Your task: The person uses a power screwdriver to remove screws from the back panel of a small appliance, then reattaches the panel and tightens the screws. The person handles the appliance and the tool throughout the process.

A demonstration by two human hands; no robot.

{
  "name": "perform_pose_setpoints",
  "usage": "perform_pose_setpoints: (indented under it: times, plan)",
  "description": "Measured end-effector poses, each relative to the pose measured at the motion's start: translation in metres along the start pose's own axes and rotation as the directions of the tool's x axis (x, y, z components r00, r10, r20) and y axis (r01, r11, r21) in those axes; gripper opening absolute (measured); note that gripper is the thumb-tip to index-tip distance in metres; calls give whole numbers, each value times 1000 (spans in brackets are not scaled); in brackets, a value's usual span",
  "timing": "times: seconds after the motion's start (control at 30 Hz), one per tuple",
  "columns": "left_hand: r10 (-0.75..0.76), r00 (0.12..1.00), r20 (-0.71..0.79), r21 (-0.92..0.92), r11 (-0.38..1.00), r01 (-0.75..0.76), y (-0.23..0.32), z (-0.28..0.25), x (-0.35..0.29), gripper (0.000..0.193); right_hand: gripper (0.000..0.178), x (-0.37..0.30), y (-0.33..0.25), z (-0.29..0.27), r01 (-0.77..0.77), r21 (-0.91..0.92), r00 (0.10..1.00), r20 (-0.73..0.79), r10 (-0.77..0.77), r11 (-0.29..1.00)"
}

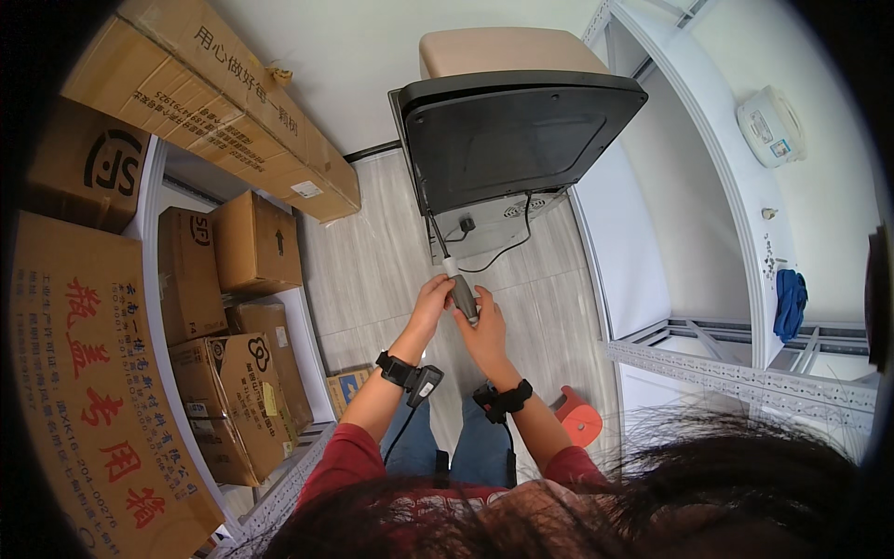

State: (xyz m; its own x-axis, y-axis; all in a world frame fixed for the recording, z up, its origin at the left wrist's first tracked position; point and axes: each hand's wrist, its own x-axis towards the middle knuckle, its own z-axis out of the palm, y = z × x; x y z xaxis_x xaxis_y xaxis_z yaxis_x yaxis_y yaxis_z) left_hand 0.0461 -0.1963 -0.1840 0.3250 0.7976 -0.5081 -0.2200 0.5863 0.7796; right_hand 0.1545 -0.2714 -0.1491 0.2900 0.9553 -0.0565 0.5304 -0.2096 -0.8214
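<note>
Both of my hands are on a grey-handled tool (463, 296) with a white collar and a thin dark shaft, perhaps a screwdriver. My left hand (433, 303) closes its fingers round the collar end. On the lower end of the handle my right hand (482, 328) has its fingers curled. The shaft runs up toward the left edge of a large black panel (512, 130), part of a standing appliance; whether its tip touches there I cannot tell. Below the panel, a black cord (507, 247) loops from the appliance's grey lower part (503, 224).
Several cardboard boxes (256, 244) fill the left shelving, with a long carton (223, 102) leaning behind them. On the right stands a white metal rack (717, 359) with a blue cloth-like bundle (790, 305). A red plastic stool-like object (581, 419) is beside my right forearm.
</note>
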Motion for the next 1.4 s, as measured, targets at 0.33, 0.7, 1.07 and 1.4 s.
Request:
perform_pose_setpoints:
  times: [0.33, 0.7, 1.07, 1.4]
  plan:
    - [109, 993, 40, 128, 985, -113, -1, 6, 0, 24, 54, 1, 6, 6, 26, 19, 998, -52, -25, 999]
    - [-11, 998, -69, 117, 993, 19, -4, -15, 7, 44, 43, -13, 22, -7, -81, -55, 983, 160, 89, 995]
    - [504, 849, -161, 399, 820, -410, 15, 52, 39, 28, 38, -28, 46, -87, -21, -131, 990, 139, 39, 991]
    - [347, 928, -133, 111, 936, -334, 9, 122, 38, 26, 37, -22, 83, -149, -8, -178, 996, 91, 25, 984]
